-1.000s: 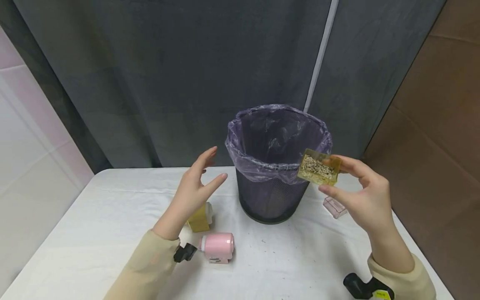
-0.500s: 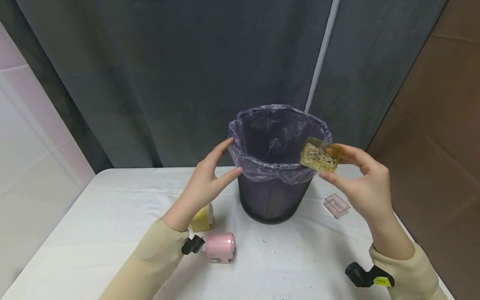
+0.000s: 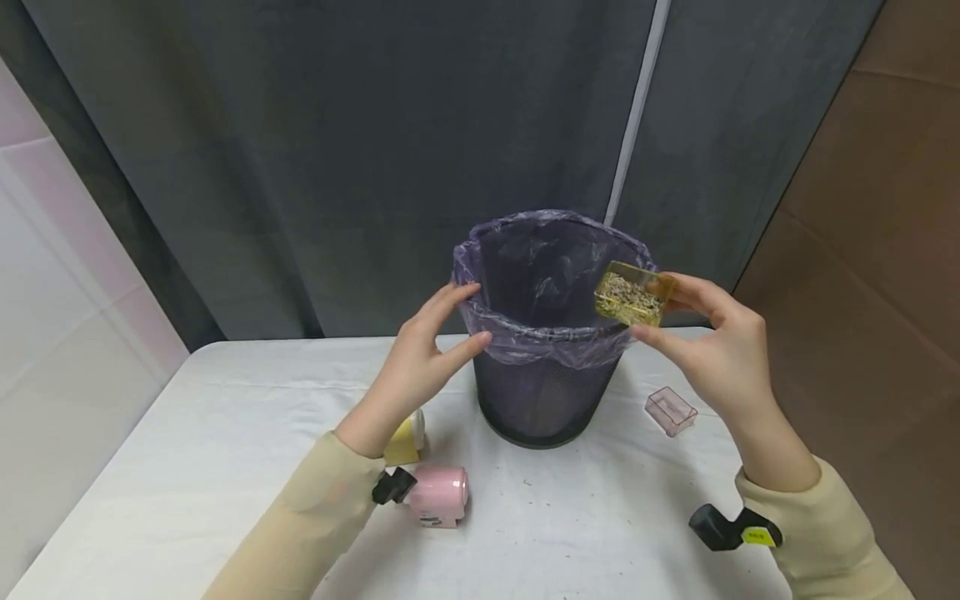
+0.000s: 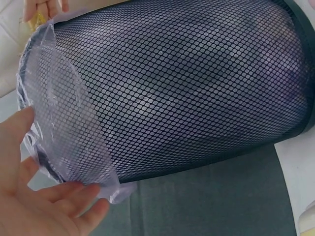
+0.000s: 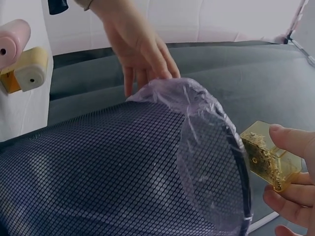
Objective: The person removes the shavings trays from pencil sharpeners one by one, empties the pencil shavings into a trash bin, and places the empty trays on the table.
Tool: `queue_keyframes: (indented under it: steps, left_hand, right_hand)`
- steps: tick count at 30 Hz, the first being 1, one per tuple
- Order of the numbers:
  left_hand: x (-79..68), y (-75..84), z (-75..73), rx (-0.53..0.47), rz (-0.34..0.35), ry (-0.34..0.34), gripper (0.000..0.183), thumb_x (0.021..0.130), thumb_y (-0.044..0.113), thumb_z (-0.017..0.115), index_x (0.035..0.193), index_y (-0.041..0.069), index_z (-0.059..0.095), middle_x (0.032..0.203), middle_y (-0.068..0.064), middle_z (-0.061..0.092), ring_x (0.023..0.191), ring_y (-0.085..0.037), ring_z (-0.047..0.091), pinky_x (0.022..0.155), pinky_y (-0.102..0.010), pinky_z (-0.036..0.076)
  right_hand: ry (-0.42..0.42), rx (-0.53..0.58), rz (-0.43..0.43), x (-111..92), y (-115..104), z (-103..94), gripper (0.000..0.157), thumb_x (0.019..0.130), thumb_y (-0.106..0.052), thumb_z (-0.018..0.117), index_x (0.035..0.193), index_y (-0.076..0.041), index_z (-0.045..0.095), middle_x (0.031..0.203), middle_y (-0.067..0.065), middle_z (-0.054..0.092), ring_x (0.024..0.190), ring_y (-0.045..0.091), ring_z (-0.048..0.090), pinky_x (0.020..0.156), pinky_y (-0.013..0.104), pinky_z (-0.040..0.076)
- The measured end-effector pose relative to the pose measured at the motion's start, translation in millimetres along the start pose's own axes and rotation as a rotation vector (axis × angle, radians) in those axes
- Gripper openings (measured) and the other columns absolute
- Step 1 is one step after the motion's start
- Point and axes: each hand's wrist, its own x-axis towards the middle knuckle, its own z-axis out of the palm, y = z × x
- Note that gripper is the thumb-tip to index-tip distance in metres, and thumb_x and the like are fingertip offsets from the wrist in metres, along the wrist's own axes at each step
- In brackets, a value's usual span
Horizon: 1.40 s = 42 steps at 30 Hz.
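My right hand pinches a see-through yellow shavings tray between thumb and fingers. Pencil shavings lie inside it, and it is tilted at the right rim of the bin. A black mesh trash bin stands upright, with a purple plastic liner folded over its rim. At the bin's left rim, my left hand has its fingers and thumb spread, fingertips right at the liner. The left wrist view shows these fingers along the liner's edge, fairly straight.
A pink pencil sharpener lies left of centre, near a yellow one partly hidden by the left arm. Right of the bin sits a clear pinkish tray. Shavings specks dot the white tablecloth. A dark curtain hangs behind.
My left hand has moved right and reached the bin's rim. My right hand has lifted the yellow tray slightly, up to the rim's right side.
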Motion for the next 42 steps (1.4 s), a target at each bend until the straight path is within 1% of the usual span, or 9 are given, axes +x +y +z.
queue_keyframes:
  steps: [4,8,9,11,15,22,28,37,42]
  left_hand:
    - [1.6,1.2,2.2,-0.013,0.011,0.043,0.056,0.089,0.034,0.070,0.139,0.020,0.050,0.150,-0.010,0.034,0.137,-0.026,0.032,0.105,-0.054,0.029]
    - [3.5,2.4,5.9,-0.029,0.020,0.106,0.052,0.086,0.030,0.073,0.134,0.017,0.056,0.147,-0.013,0.039,0.135,-0.025,0.035,0.106,-0.050,0.030]
    - [4.0,2.7,6.9,-0.033,0.021,0.121,0.051,0.086,0.029,0.074,0.132,0.016,0.057,0.146,-0.013,0.041,0.135,-0.025,0.035,0.106,-0.049,0.031]
    - [5.0,3.5,8.7,-0.041,0.025,0.150,0.049,0.085,0.027,0.075,0.129,0.015,0.059,0.144,-0.014,0.043,0.134,-0.024,0.036,0.106,-0.047,0.032]
    - [6.6,4.4,11.5,-0.057,0.030,0.185,0.046,0.083,0.024,0.077,0.125,0.014,0.062,0.141,-0.013,0.047,0.133,-0.022,0.038,0.104,-0.044,0.036]
    - [8.7,4.1,11.7,-0.063,0.031,0.191,0.043,0.081,0.022,0.078,0.119,0.012,0.063,0.134,-0.008,0.055,0.129,-0.022,0.043,0.100,-0.045,0.039]
    - [11.0,4.9,9.7,-0.034,0.065,0.202,0.042,0.077,0.021,0.080,0.114,0.011,0.065,0.116,-0.003,0.066,0.118,-0.020,0.054,0.098,-0.040,0.041]
    - [12.6,4.2,9.6,-0.031,0.060,0.199,0.040,0.077,0.020,0.081,0.113,0.011,0.065,0.114,-0.003,0.067,0.116,-0.019,0.056,0.097,-0.039,0.042]
    - [13.3,3.9,10.2,-0.025,0.066,0.201,0.040,0.077,0.021,0.081,0.113,0.010,0.065,0.113,-0.003,0.068,0.115,-0.019,0.056,0.097,-0.039,0.043]
  right_hand:
    - [-0.007,0.011,0.005,2,3,0.9,0.057,0.067,-0.001,0.086,0.120,-0.003,0.065,0.107,0.012,0.068,0.087,0.003,0.059,0.096,0.047,0.039]
    - [0.002,-0.004,-0.005,3,6,1.8,0.057,0.066,0.000,0.087,0.119,-0.003,0.065,0.106,0.010,0.069,0.086,0.001,0.059,0.094,0.034,0.040]
    - [0.003,-0.005,-0.008,3,7,2.0,0.057,0.066,0.000,0.086,0.119,-0.003,0.065,0.105,0.010,0.069,0.085,0.001,0.059,0.094,0.033,0.040]
    - [0.005,-0.008,-0.014,4,7,2.3,0.057,0.066,0.000,0.087,0.118,-0.003,0.065,0.104,0.010,0.069,0.084,0.000,0.058,0.094,0.034,0.040]
    - [0.003,-0.005,-0.019,7,6,2.7,0.056,0.066,0.000,0.087,0.117,-0.002,0.065,0.101,0.012,0.069,0.083,-0.001,0.057,0.093,0.046,0.040]
    - [0.000,-0.022,-0.018,12,7,2.9,0.054,0.067,-0.002,0.087,0.117,-0.002,0.065,0.100,0.013,0.069,0.084,0.000,0.056,0.096,0.049,0.039]
    - [-0.018,-0.033,0.009,18,9,4.4,0.054,0.070,-0.006,0.086,0.119,-0.003,0.064,0.099,0.012,0.068,0.088,0.013,0.058,0.095,0.051,0.037]
    - [-0.019,-0.060,-0.037,26,12,8.2,0.056,0.069,-0.007,0.087,0.120,-0.003,0.064,0.097,0.013,0.068,0.089,0.022,0.061,0.090,0.048,0.042]
    - [-0.012,-0.084,-0.059,30,15,10.2,0.059,0.068,-0.010,0.087,0.122,-0.003,0.063,0.098,0.016,0.068,0.090,0.028,0.062,0.089,0.050,0.042]
